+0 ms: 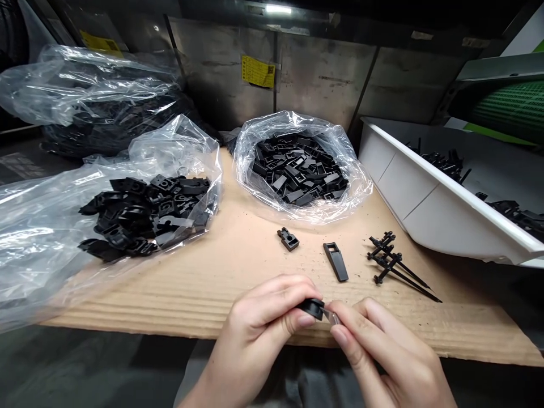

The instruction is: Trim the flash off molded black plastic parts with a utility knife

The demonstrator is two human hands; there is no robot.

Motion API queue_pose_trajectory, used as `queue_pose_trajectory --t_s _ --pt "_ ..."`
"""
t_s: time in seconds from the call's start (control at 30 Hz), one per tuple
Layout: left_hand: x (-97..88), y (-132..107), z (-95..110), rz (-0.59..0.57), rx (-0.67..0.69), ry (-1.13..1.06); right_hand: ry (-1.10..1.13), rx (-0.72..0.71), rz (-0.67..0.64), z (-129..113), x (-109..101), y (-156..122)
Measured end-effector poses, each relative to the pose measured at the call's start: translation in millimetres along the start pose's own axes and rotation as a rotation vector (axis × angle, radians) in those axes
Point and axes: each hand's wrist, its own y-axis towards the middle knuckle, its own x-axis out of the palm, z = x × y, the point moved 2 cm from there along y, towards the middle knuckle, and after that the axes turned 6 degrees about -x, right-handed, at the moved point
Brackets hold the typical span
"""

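My left hand pinches a small black plastic part between thumb and fingers, just above the near edge of the cardboard sheet. My right hand meets it from the right, fingertips pinched on a small pale piece pressed against the black part. On the cardboard beyond the hands lie a small black clip, a flat black strip with a slot and a few black pins with pointed tips.
An open clear bag of black rectangular parts sits at the back centre. Another bag of black clips lies to the left, with more bagged parts behind it. A white tray holding black pieces stands on the right.
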Motion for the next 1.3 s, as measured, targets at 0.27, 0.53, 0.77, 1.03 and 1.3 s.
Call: queue_pose_trajectory --t_s 0.27,0.53,0.77,1.03,1.3 --pt "-1.0 1 -2 -0.061 -0.097 0.006 -0.048 -0.074 0.247 0 9 -4" --pt "0.1 2 1 -0.139 -0.151 -0.047 -0.156 -0.042 0.286 5 8 -1" --pt "0.2 0 1 -0.071 -0.061 -0.057 0.066 0.014 0.173 8 -4 -6" --pt "2.1 -7 -7 0.024 0.187 0.141 0.371 0.198 0.15 1 7 -4" --pt "0.6 -7 -5 -0.066 0.23 0.158 0.584 0.393 -0.217 6 -3 10"
